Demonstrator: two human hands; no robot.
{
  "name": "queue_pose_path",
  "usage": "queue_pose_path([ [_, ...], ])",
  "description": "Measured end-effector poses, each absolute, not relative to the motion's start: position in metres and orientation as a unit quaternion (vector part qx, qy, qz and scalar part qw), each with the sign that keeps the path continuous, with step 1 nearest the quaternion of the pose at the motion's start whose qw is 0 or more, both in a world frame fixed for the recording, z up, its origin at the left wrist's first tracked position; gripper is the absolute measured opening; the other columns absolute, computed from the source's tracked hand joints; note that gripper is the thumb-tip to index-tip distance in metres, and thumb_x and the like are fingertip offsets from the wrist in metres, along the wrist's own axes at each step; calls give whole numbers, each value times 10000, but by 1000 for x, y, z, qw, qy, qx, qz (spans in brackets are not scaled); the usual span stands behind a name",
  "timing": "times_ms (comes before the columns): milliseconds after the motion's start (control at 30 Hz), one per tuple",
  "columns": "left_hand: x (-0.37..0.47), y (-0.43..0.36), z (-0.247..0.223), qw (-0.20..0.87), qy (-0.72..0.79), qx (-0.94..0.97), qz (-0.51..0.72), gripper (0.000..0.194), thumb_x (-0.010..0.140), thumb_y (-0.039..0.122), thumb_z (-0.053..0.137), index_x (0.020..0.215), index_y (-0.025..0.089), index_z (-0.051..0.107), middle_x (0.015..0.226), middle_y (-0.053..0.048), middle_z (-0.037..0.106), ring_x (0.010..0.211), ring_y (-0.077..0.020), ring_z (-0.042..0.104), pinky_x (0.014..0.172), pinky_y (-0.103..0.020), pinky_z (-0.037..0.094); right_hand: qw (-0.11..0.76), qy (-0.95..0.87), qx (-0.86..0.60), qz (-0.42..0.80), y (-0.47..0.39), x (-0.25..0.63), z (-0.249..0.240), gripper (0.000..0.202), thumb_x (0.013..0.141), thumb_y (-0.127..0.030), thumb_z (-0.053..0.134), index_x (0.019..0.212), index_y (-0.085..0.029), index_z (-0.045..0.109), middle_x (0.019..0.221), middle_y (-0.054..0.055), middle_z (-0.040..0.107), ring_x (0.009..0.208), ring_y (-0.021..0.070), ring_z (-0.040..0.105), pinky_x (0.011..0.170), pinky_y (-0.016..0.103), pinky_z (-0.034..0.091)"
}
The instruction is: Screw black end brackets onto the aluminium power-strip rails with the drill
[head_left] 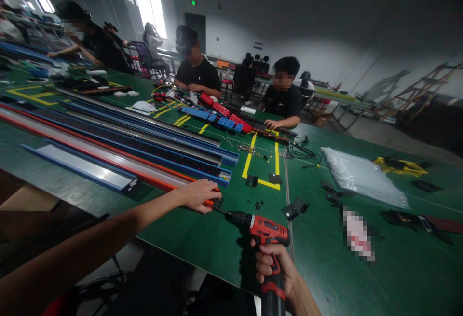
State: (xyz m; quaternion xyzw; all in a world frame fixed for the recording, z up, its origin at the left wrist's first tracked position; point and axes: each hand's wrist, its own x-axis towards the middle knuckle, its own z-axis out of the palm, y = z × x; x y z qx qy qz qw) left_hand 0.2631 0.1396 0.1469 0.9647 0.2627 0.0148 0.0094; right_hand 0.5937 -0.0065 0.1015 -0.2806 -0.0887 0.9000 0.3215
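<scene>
My right hand (273, 265) grips a red and black cordless drill (269, 231) by its handle, with the index finger near the trigger. The drill's bit points left at a small black end piece (218, 204) on the long orange rail (152, 173); whether it touches cannot be made out. Over that same end of the rail, my left hand (200, 194) lies with its fingers curled round it. Several small dark screws (257, 205) are scattered on the green table just beyond the drill. Black brackets (295, 208) lie to the right of them.
Blue rails (202, 171) lie side by side beyond the orange one. Red and blue blocks (220, 113) with wires stretch across the table (217, 248). At right are a clear plastic bundle (361, 176) and a yellow frame (401, 165). Several people sit or stand opposite.
</scene>
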Motion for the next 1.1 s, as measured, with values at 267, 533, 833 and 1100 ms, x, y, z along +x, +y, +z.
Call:
queue_pose_path([
  [267,263,137,144,33,286,957,30,336,748,386,713,1037,245,613,987,-57,581,912,-242,560,781,-313,396,362,-94,-291,880,-18,603,102,251,735,-199,679,976,-152,630,484,-129,349,397,64,307,462,231,390],
  [533,279,131,153,65,298,949,86,328,748,466,727,907,205,607,1387,-125,472,1259,-342,428,982,-467,350,454,-106,-308,829,-32,622,100,249,686,-201,706,922,-187,628,466,-134,300,404,63,212,448,230,362],
  [833,382,141,137,70,328,935,116,192,907,190,581,1083,184,657,1030,-90,641,1021,-256,573,864,-368,417,565,-91,-190,797,-44,628,92,237,763,-140,663,985,-205,614,483,-156,210,397,58,177,481,215,382],
  [1100,396,141,102,179,345,898,206,230,834,34,562,895,177,731,900,-72,672,915,-212,623,832,-325,459,621,-25,-156,767,-48,630,93,238,759,-96,677,970,-186,614,501,-154,246,403,42,285,491,181,384],
])
